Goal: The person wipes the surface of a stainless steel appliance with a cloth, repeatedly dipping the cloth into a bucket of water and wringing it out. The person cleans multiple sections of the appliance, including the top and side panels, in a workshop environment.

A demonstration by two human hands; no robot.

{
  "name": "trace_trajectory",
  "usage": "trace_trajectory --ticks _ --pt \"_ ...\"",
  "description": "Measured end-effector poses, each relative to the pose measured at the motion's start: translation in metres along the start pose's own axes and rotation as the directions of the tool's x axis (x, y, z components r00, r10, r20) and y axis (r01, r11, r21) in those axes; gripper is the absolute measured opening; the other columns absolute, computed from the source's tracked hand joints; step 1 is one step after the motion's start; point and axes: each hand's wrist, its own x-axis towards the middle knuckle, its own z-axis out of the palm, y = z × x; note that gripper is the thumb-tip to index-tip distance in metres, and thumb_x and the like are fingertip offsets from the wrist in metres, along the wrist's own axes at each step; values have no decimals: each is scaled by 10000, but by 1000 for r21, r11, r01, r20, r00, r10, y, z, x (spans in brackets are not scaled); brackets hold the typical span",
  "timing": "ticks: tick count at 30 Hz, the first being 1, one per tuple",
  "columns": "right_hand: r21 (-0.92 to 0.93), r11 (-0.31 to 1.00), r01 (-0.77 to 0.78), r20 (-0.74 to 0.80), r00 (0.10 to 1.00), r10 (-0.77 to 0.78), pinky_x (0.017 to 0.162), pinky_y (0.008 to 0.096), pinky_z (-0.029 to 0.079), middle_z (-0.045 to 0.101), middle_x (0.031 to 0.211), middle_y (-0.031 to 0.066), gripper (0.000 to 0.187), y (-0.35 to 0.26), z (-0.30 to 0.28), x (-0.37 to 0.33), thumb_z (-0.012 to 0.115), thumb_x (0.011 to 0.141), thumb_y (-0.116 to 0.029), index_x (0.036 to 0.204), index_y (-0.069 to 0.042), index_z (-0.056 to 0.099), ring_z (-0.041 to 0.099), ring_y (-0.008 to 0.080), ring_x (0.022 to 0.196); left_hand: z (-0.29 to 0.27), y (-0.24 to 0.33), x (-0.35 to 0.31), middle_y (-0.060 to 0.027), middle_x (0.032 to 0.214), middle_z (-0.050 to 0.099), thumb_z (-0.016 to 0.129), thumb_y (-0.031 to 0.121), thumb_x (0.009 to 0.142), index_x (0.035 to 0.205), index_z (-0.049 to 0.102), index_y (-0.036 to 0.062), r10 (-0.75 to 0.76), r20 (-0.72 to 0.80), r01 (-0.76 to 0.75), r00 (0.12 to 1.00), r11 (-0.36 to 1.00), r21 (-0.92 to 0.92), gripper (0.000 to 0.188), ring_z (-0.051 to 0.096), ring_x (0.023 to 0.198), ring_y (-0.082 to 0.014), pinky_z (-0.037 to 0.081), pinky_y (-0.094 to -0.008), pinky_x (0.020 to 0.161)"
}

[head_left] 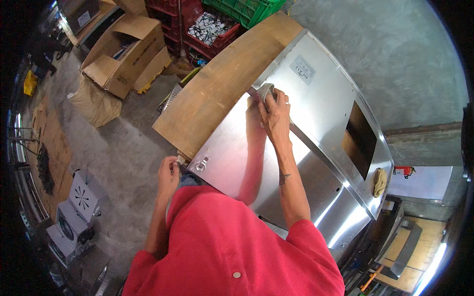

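Observation:
A large shiny sheet-metal cabinet (237,133) lies across a wooden table (222,74) in front of me. My right hand (277,112) is closed on a greyish rag (267,92) and presses it against the metal near a dark seam. At the table's near left corner, my left hand (169,173) has its fingers curled around something small that I cannot make out. A ring-shaped metal fitting (201,165) is on the cabinet's near left corner. The panel also has a rectangular cutout (359,140) and a pale label (302,69).
Another bundled cloth (379,182) rests on the cabinet's right end. Red crates (210,44) and a green crate (247,11) stand behind the table. On the floor at left are an open cardboard box (126,74), a brown sack (96,103) and grey metal housings (74,222).

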Motion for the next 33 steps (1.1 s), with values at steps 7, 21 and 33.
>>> trace_trajectory --ticks 7,21,33 --pt "-19 1000 2 5 1000 -2 894 503 477 613 1237 191 172 -10 12 22 674 941 -123 1065 -4 663 571 391 1112 -8 22 1 -181 1067 672 561 57 1025 1192 605 -1 -31 103 26 994 999 44 182 683 945 -298 549 -392 793" --pt "213 970 -119 -126 981 148 936 502 472 570 1205 245 191 22 -13 1 630 945 -59 1119 17 623 546 430 1103 -9 -18 -21 -139 1087 662 565 46 1020 1235 607 12 -89 -51 87 995 995 -48 222 653 916 -239 536 -361 800" --pt "-109 992 68 24 998 -66 881 486 432 593 1297 114 253 -14 23 13 717 887 -121 1136 -100 672 569 342 1149 -4 2 -9 -151 1094 682 567 68 1022 1252 602 21 -67 44 65 997 997 51 237 672 975 -250 538 -366 838"
